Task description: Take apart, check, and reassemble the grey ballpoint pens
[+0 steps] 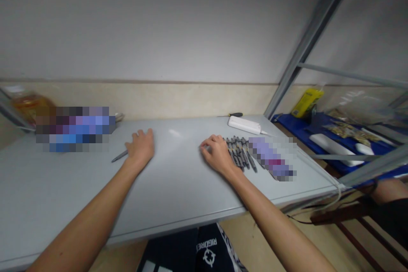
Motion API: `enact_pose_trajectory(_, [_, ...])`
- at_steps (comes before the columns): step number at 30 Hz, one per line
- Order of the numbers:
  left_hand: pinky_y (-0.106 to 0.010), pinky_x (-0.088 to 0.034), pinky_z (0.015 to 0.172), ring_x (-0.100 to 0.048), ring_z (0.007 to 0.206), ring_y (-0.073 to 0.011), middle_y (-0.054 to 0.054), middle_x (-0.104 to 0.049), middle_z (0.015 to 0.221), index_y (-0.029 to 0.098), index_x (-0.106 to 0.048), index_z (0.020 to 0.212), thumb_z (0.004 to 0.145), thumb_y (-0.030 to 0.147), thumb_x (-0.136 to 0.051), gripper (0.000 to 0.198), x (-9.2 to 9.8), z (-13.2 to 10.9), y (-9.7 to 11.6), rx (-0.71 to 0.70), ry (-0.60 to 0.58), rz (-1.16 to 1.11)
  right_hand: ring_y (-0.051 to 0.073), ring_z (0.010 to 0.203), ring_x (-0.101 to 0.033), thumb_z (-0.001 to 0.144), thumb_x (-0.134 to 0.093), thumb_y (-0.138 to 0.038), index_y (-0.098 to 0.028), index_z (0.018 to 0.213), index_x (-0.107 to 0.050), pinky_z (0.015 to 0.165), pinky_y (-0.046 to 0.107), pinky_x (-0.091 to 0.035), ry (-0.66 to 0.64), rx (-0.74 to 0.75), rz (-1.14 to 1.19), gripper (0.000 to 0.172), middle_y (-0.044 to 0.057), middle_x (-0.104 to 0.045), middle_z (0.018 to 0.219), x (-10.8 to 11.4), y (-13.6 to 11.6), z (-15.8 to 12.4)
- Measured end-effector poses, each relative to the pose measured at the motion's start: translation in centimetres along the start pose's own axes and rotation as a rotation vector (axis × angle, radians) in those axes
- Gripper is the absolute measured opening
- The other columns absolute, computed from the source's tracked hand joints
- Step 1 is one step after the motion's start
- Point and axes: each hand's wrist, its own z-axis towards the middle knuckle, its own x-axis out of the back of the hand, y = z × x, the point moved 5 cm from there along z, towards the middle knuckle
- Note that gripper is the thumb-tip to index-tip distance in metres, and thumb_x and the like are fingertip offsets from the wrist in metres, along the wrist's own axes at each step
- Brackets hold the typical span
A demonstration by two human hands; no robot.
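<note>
Left hand [142,146] flat on grey table [178,187] beside single pen [119,156], right hand [216,153] touching pen row [240,153]

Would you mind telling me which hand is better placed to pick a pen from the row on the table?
Right. The right hand rests beside the row of pens, while the left hand lies far off near a single pen.

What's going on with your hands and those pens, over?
Left hand flat on table, single pen beside it. Right hand curled against the pen row. Nothing between.
</note>
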Motion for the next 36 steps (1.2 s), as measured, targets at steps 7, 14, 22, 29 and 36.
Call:
enact_pose_trajectory(7, [-0.035, -0.045, 0.087, -0.057, 0.091, -0.0185, -0.010, -0.051, 0.109, 0.018, -0.047, 0.115, 0.074, 0.001, -0.038, 0.045, -0.3, -1.0, 4.4, -0.486, 0.058, -0.464, 0.020, 0.091, -0.046, 0.083, -0.051, -0.020, -0.018, 0.094, -0.065, 0.084, 0.031, -0.036, 0.030, 0.089, 0.067, 0.018, 0.007, -0.057, 0.089, -0.5, -0.2, -0.1])
enact_pose_trajectory(14, [-0.031, -0.049, 0.080, -0.059, 0.082, -0.0142, -0.006, -0.059, 0.096, 0.019, -0.049, 0.104, 0.083, 0.013, -0.044, 0.022, 0.3, -4.3, 9.0, -0.721, -0.062, -0.885, 0.020, 0.095, -0.047, 0.083, -0.056, -0.025, -0.020, 0.114, -0.058, 0.087, 0.034, -0.038, -0.042, 0.238, 0.081, 0.031, 0.008, -0.059, 0.103, -0.6, -1.1, -0.2])
enact_pose_trajectory(22, [-0.029, -0.047, 0.081, -0.060, 0.085, -0.0157, -0.005, -0.063, 0.091, 0.018, -0.054, 0.094, 0.083, 0.023, -0.051, 0.013, 0.9, -3.6, 7.9, -0.738, -0.008, -0.794, 0.018, 0.083, -0.054, 0.089, -0.048, -0.030, -0.018, 0.092, -0.068, 0.079, 0.029, -0.039, 0.062, 0.081, 0.180, 0.024, 0.007, -0.067, 0.086, -0.1, -0.2, 0.2])
enact_pose_trajectory(29, [-0.029, -0.046, 0.074, -0.059, 0.076, -0.0158, -0.005, -0.064, 0.082, 0.016, -0.060, 0.089, 0.084, 0.027, -0.052, 0.014, 1.6, -2.6, 6.5, -0.657, 0.110, -0.751, 0.014, 0.059, -0.054, 0.086, -0.046, -0.037, -0.015, 0.087, -0.069, 0.060, 0.024, -0.038, 0.142, -0.243, 0.410, 0.031, 0.003, -0.066, 0.069, 0.3, 1.8, 0.5])
enact_pose_trajectory(36, [-0.028, -0.045, 0.075, -0.061, 0.080, -0.0164, -0.005, -0.067, 0.085, 0.017, -0.061, 0.089, 0.088, 0.028, -0.045, 0.020, 1.6, -3.0, 7.0, -0.659, 0.121, -0.768, 0.021, 0.090, -0.052, 0.081, -0.057, -0.042, -0.020, 0.095, -0.065, 0.080, 0.031, -0.032, 0.049, 0.049, -0.049, 0.028, 0.007, -0.066, 0.091, 0.3, -0.4, 0.1])
